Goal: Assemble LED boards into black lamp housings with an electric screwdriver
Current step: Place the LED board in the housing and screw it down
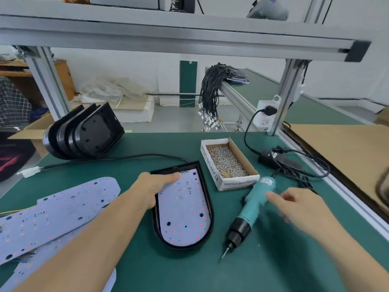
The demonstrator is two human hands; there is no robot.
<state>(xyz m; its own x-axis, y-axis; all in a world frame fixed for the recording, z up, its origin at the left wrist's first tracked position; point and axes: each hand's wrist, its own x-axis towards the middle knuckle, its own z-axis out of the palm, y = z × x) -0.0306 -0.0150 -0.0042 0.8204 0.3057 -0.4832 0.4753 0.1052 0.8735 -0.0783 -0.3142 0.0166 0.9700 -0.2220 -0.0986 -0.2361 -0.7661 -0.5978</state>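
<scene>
Teal plastic electric screwdriver (253,204) lies just under blurry, spread right hand (294,204); left hand (154,187) presses pale LED board (184,209) into black D-shaped housing (208,199)

Glossy black plastic housing (207,199); cardboard screw box (248,163).

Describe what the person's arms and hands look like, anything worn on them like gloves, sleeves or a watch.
Both arms are bare as far up the forearms as the view reaches: no sleeves show. The left hand and right hand wear no gloves, and no watch, bracelet or ring is visible. The right hand is motion-blurred, so small details there cannot be confirmed.
</scene>
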